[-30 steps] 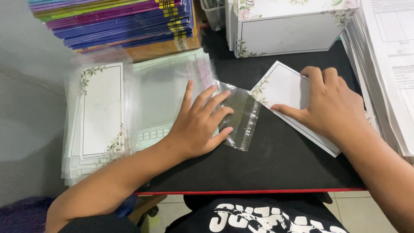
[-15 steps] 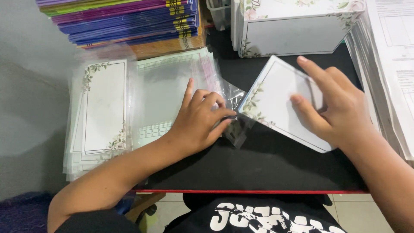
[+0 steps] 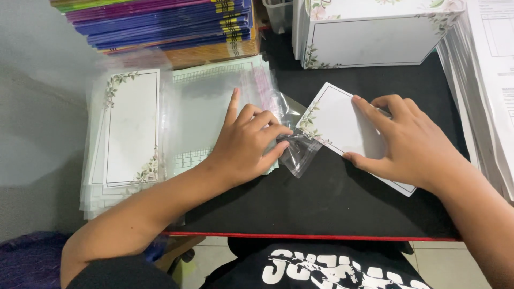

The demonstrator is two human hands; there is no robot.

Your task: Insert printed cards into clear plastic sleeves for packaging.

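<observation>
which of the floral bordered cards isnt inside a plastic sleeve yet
The card under the right hand on the black desk; it lies bare and tilted, while the cards in the left stack are all sleeved.

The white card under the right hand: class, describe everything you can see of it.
The white card is a flat rectangular sheet, paper or thin card by its look, with a thin dark border line and leafy floral sprigs at its corners. It lies turned at an angle on the black table. The right hand presses on its right part, hiding that part. Its left corner meets the mouth of the clear plastic sleeve, which the left hand holds.
</observation>
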